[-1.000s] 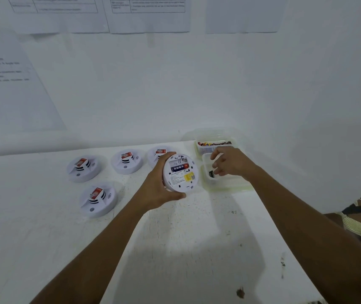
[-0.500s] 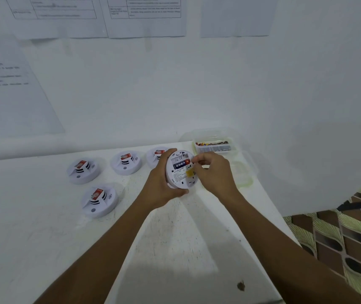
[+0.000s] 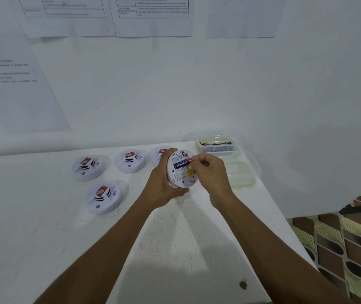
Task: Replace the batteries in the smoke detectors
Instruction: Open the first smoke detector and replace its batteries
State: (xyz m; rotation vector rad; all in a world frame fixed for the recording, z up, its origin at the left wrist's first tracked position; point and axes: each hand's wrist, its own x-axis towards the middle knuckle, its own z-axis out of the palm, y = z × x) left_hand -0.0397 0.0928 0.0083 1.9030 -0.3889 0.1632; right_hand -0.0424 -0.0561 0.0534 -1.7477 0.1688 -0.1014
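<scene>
Right hand (image 3: 210, 173), back from tub (image 3: 247, 184), now pinches 1 battery (image 3: 182, 164) into detector (image 3: 180, 175) gripped by left hand (image 3: 163, 179): refit underway.

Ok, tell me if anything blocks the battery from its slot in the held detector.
Nothing visible does. The right hand pinches the battery, which lies against the open back of the detector gripped by the left hand.
</scene>
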